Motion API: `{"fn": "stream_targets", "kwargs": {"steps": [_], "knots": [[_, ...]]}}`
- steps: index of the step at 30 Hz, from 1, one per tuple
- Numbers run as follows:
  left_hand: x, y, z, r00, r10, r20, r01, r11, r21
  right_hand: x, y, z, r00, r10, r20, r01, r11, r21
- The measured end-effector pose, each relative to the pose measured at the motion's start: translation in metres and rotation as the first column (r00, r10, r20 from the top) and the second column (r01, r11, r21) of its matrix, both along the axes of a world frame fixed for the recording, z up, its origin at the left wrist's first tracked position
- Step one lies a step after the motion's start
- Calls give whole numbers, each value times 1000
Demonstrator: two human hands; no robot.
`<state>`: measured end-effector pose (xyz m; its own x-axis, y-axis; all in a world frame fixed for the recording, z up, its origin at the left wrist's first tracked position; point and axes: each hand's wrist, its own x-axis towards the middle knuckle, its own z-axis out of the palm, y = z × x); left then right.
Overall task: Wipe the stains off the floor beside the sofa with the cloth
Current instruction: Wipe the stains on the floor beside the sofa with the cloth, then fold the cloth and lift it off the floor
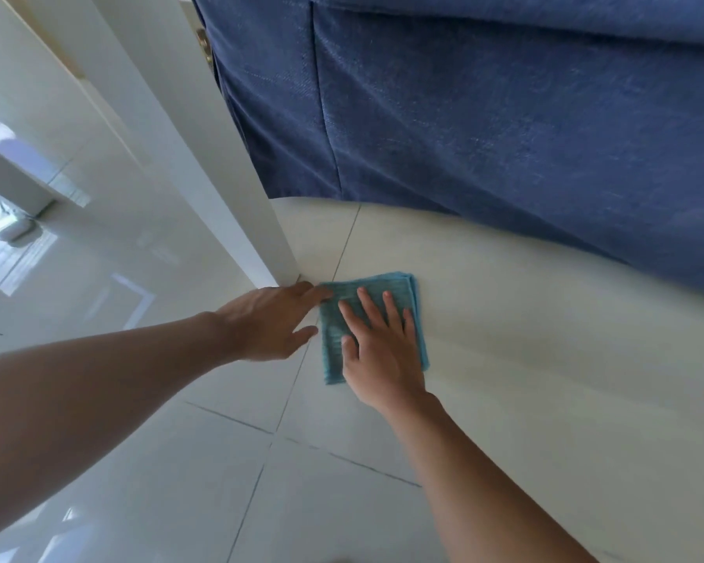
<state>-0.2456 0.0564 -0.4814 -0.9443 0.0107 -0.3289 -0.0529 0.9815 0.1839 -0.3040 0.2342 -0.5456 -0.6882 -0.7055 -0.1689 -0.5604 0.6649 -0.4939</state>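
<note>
Our right hand (376, 345) lies flat and spread on the folded cloth (372, 325) on the floor (525, 359) beside the sofa (504, 115), our open left hand (273, 323) touching its edge; soft and light, it needs palm pressure

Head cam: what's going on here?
A person is crouched over a pale tiled floor beside a blue sofa. A folded teal cloth lies flat on the tiles near the foot of a white post. The right hand is spread flat on top of the cloth, pressing it down, fingers open. The left hand rests at the cloth's left edge, fingertips touching its corner. No stains are clearly visible from this view.
</note>
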Motion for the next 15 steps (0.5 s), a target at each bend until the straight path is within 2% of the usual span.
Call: {"fn": "stream_targets", "kwargs": {"steps": [2, 3, 5, 7, 9, 12, 15], "knots": [[-17, 9, -4, 998, 61, -14, -60, 996, 62, -15, 6, 9, 994, -108, 14, 109, 978, -176], [-24, 13, -6, 996, 90, -5, -89, 994, 63, -27, 8, 13, 988, -157, -9, 152, 967, -203], [-37, 20, -10, 991, 134, 24, -134, 990, 34, -50, 11, 20, 981, -184, -54, 178, 978, -106], [-49, 27, -12, 984, 176, 26, -177, 984, 26, -70, 10, 22, 990, -126, -58, 129, 990, 56], [-60, 30, -13, 976, 215, 22, -215, 977, 9, -81, 6, 20, 994, -49, -98, 62, 988, 138], [-72, 26, -14, 954, 283, 96, -273, 956, -106, -88, 0, 21, 993, -51, -108, 72, 978, 198], [-75, 25, -11, 934, 300, 194, -276, 950, -143, -94, 4, 27, 995, -93, 32, 87, 984, 153]]}}
